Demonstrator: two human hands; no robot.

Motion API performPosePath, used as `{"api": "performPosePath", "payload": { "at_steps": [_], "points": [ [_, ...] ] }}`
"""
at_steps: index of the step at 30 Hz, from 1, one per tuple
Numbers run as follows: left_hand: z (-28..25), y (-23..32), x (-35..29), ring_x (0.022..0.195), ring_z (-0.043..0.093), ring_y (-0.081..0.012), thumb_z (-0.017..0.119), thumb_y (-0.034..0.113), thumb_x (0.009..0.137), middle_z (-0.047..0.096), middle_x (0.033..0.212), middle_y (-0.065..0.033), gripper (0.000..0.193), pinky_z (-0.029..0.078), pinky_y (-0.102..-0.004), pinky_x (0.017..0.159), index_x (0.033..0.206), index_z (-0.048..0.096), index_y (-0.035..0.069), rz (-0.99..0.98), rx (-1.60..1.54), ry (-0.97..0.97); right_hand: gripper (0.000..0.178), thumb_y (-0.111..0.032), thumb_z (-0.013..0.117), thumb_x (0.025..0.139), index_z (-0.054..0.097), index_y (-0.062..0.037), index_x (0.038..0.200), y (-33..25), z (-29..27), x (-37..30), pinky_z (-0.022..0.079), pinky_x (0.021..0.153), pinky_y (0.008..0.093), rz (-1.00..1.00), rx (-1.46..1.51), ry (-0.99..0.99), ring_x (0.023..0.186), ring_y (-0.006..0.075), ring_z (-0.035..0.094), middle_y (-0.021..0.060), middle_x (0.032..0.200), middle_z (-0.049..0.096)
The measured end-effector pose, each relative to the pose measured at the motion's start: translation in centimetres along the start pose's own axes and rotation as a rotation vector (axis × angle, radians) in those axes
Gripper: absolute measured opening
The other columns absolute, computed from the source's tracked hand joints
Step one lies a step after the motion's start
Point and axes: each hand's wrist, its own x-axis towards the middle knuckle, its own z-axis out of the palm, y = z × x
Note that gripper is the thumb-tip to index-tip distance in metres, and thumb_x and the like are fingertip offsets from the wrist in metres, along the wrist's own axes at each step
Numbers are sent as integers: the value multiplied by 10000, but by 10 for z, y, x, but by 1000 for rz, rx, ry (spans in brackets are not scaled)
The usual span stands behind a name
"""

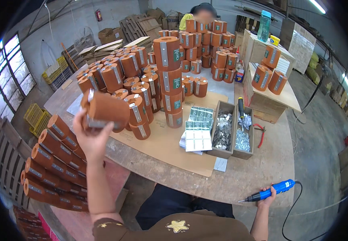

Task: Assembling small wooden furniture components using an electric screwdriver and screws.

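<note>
At eight o'clock I see columns of brown cylinders [55, 160], set end to end, smooth, with flat metal strips. At nine o'clock my left hand [90, 140] is closed around one brown cylinder [109, 108]; it holds this piece tilted, above the worktop's left part. At twelve o'clock stands a straight tower of four cylinders [170, 82], with green labels. Near the centre, toward four o'clock, thin label sheets [198, 140], green and white, lie upon flat brown cardboard [170, 156]. At three o'clock are two long open boxes [243, 155]: one contains dark metal pieces [223, 130], the other shiny small metal parts [243, 140]. Beside them, red pliers [261, 134] rest on the worn wooden worktop [262, 168]. At four o'clock my right hand [265, 201] grips a rounded blue electric screwdriver [277, 188], its slim bit pointing to nine o'clock.
</note>
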Motion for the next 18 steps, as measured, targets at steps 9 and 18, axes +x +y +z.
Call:
{"api": "performPosePath", "payload": {
  "at_steps": [9, 18],
  "points": [
    [105, -79, 158, 937, 533, -267, 740, 244, 535, 561, 997, -103, 585, 415, -362, 782, 1036, 468, 109, 34, 649, -170, 344, -172, 545, 706, 450, -114, 1032, 0, 8, -5, 441, 578, 307, -31, -16, 90, 546, 150, 481, 33, 641, 480],
    [92, -40, 94, 863, 544, -190, 699, 23, 623, 501, 994, -74, 540, 476, -291, 692, 1074, 403, 60, 12, 180, -104, 412, -189, 535, 703, 409, -102, 1085, -6, 10, -2, 447, 583, 329, 5, -79, 120, 545, 152, 475, 39, 645, 470]
  ]
}}
